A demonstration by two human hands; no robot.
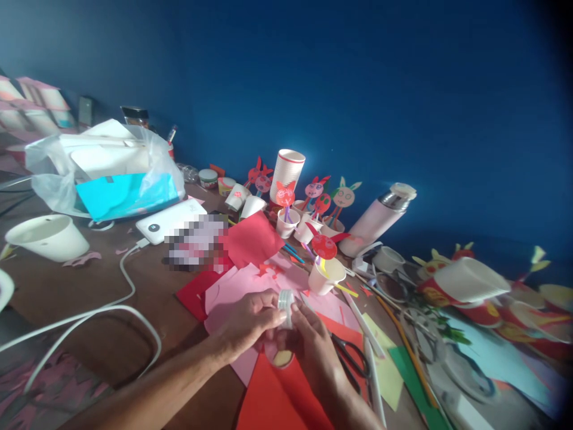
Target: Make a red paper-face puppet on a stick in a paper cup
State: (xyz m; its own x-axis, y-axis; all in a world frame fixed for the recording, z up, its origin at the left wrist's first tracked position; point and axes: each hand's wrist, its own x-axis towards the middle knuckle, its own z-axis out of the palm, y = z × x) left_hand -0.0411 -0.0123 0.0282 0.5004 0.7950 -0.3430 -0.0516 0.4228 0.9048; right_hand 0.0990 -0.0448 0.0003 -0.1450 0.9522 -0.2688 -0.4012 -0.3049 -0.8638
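Both hands meet over the paper and grip a small whitish roll of tape [286, 306] between fingers and thumbs. My left hand [253, 319] closes on its left side, my right hand [313, 337] on its right. Just under my fingers lies a round, pale yellowish piece [283, 358], partly hidden. Beneath my hands are sheets of red paper [277, 400] and pink paper [224, 292]. Black-handled scissors [353, 358] rest beside my right wrist. Ahead stands a paper cup [324, 278] with a red cut-out face [323, 246] on a straw.
More cups with paper faces [316, 190] stand near the wall. A pink thermos [376, 221] leans at right. To the left are a white power bank [171, 221] with a cable [128, 272], a plastic bag [170, 155] and a white cup [49, 236]. Paper scraps are scattered about.
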